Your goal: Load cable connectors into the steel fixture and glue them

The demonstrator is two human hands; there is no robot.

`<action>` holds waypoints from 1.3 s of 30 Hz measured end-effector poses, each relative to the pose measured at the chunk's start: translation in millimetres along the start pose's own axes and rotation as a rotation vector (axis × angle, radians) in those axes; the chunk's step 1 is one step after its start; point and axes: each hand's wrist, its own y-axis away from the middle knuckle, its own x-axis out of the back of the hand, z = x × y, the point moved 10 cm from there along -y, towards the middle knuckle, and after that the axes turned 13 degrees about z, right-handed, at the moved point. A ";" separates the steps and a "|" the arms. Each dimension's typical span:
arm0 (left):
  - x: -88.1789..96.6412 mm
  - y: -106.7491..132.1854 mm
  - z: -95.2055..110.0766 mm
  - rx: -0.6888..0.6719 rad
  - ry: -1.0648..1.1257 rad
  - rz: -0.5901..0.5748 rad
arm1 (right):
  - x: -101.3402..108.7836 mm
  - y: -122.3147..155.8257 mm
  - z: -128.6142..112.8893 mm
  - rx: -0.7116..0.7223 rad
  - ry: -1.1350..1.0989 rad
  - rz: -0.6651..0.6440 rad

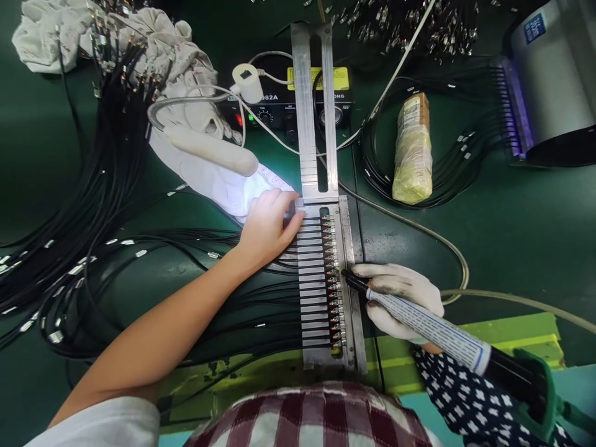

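A long metal fixture (311,292) lies in front of me, with black cables (261,292) in its slots and their small connectors (329,261) in a row along the right side. My bare left hand (267,223) rests at the fixture's upper left edge, thumb and index fingertips touching it, fingers apart. In a white, stained glove, my right hand (403,298) is wrapped round a glue syringe (428,323) with a printed label. The syringe's black tip is beside the middle connectors; whether it touches them, I cannot tell. A green fitting (535,385) caps its rear end.
A lit white lamp (209,149) on a flexible neck hangs near my left hand. Behind stands a black dispenser box (274,112). Bundled cables (112,130) and crumpled cloth (181,68) lie left; a wrapped block (413,149) and grey machine (549,81) stand right. Hoses cross the table.
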 end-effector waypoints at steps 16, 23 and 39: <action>-0.4 -0.4 -0.7 0.016 -0.007 -0.023 | -1.5 0.0 2.7 -0.013 -0.023 -0.008; 0.1 -0.1 -0.4 0.015 0.000 -0.015 | -0.6 -1.3 -0.4 0.005 -0.009 -0.001; -0.8 0.2 -1.2 0.010 -0.003 -0.018 | -0.2 0.1 6.6 -0.029 -0.025 0.010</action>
